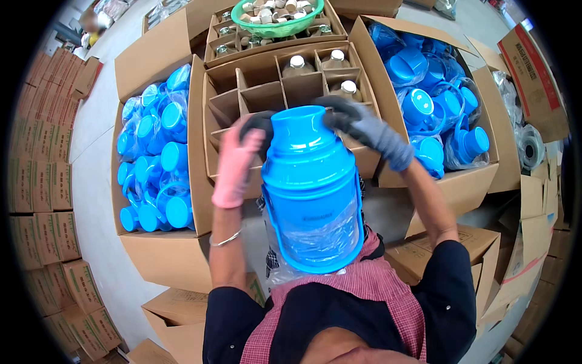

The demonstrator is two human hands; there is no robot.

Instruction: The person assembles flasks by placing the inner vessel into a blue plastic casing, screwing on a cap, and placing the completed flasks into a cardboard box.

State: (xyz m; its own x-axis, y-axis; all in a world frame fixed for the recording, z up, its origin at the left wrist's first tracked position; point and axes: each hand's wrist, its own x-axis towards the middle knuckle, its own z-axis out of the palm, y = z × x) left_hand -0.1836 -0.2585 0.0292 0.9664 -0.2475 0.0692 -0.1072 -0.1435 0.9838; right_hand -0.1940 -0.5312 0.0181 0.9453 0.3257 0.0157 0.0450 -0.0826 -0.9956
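A large blue plastic thermos flask shell point(312, 194) stands upright close to my body, with a flared top and a carrying handle hanging down around its lower front. Clear plastic film point(321, 239) clings to its lower part. My left hand point(242, 142), in a pink glove with dark fingers, is curled against the left side of the neck. On the other side my right hand point(361, 124), in a grey-blue glove with dark fingers, grips the rim. Its fingertips are partly hidden behind the rim. Both hands are slightly blurred.
Ahead is a divided carton point(245, 82) with several white-capped bottles point(297, 65). Behind it, a green basket point(276, 27) of small pale pieces rests on another carton. Boxes of blue thermos parts flank me at left point(173, 115) and right point(418, 103). Stacked cartons point(51, 182) line the far left.
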